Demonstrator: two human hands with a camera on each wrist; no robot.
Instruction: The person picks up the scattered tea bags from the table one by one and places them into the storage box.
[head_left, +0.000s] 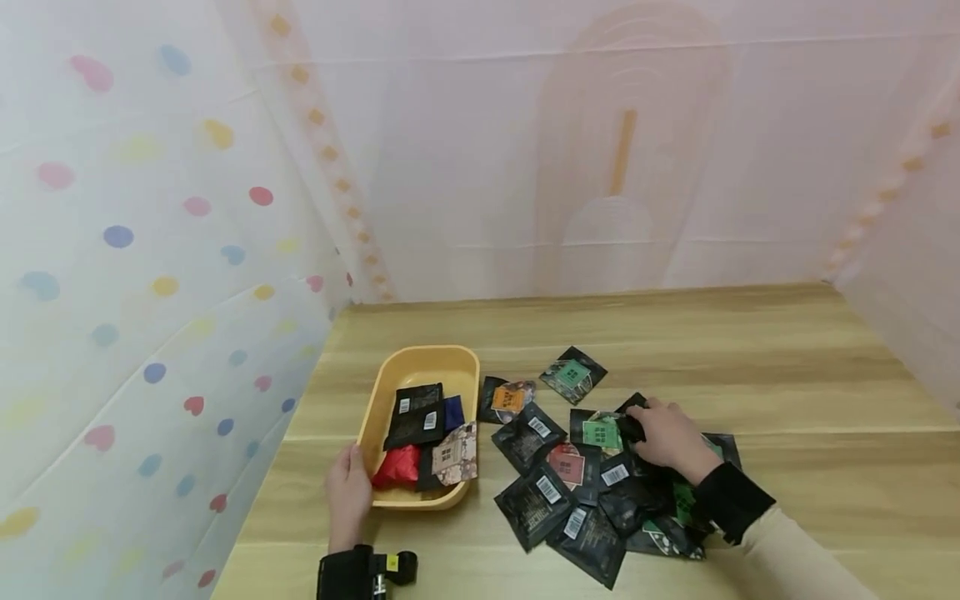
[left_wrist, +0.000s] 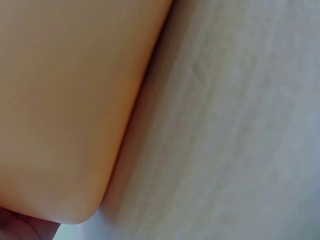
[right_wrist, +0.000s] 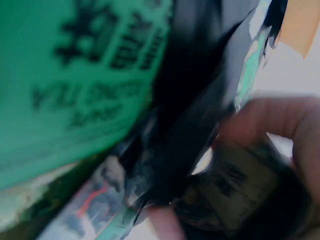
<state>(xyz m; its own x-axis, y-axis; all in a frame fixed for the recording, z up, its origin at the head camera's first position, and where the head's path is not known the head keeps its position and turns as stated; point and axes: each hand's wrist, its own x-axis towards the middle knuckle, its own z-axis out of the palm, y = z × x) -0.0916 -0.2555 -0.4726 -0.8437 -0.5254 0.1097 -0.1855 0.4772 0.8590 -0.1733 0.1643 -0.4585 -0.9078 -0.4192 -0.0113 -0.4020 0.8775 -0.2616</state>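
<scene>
My left hand (head_left: 348, 492) grips the near left edge of a yellow plastic tray (head_left: 420, 360); in the left wrist view its fingers (left_wrist: 22, 230) show at the tray's corner. Over the pile on the right, my right hand (head_left: 672, 437) pinches a black sachet (right_wrist: 235, 185) with a tan label between thumb and fingers. Black sachets (head_left: 534, 506) lie overlapping around that hand, some with white barcodes, others with green or red labels. A large green-labelled sachet (right_wrist: 75, 90) fills the left of the right wrist view.
Inside the tray are black sachets (head_left: 415, 417), a red crumpled packet (head_left: 397, 467), a blue one (head_left: 453, 412) and a floral sachet (head_left: 456, 456). An orange-labelled sachet (head_left: 510, 398) lies by the tray's right side, and a green-labelled one (head_left: 573, 375) lies farther back on the wooden table (head_left: 825, 400).
</scene>
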